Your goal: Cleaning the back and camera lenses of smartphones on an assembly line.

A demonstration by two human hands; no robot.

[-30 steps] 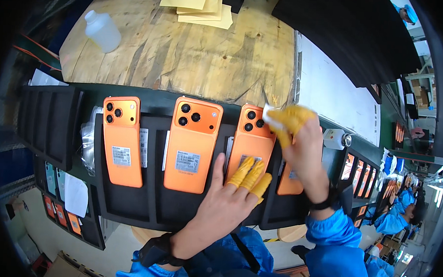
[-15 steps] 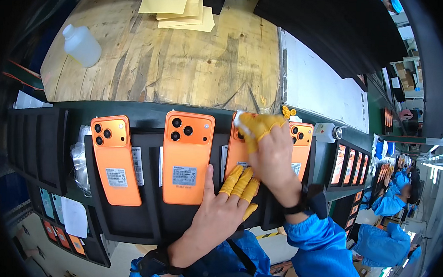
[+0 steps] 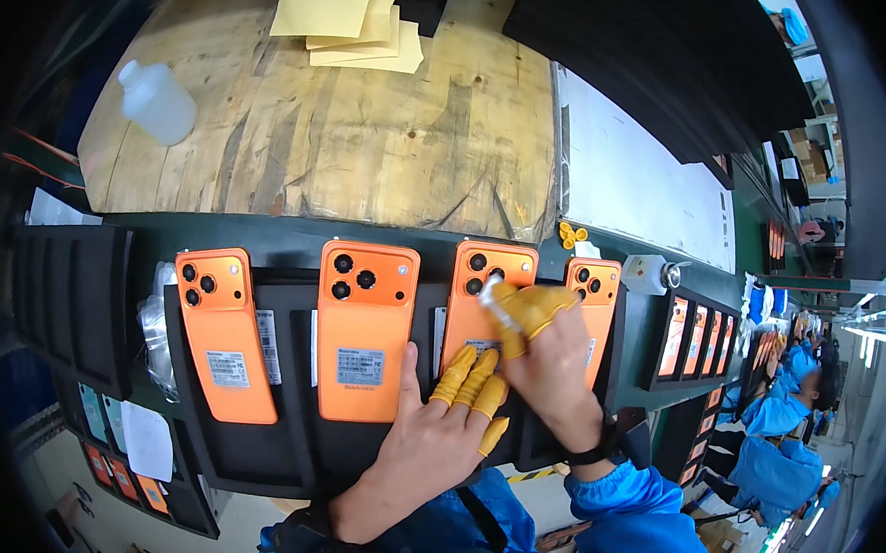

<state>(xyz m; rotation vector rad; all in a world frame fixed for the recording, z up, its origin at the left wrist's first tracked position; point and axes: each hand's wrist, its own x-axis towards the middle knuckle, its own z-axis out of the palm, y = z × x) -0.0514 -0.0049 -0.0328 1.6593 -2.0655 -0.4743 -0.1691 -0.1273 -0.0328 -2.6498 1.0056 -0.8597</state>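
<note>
Several orange phones lie back-up in a black tray (image 3: 253,457) on the conveyor. My left hand (image 3: 433,431), with yellow finger cots, presses flat on the lower end of the third phone (image 3: 482,299). My right hand (image 3: 544,357), also in yellow finger cots, pinches a small white cloth (image 3: 494,302) against that phone just below its camera lenses. To the left lies the second phone (image 3: 363,329), and further left the first phone (image 3: 226,333). A fourth phone (image 3: 594,296) shows partly behind my right hand.
A wooden board (image 3: 320,140) lies beyond the conveyor with a white plastic bottle (image 3: 158,101) and yellow paper sheets (image 3: 351,16). A white sheet (image 3: 628,181) sits to its right. More trays of phones (image 3: 695,340) and people in blue coats (image 3: 784,465) line the right side.
The tray has slid to the left under my hands. My right hand with the cloth has moved down from the third phone's camera corner to just below the lenses. My left hand stays on the phone.
</note>
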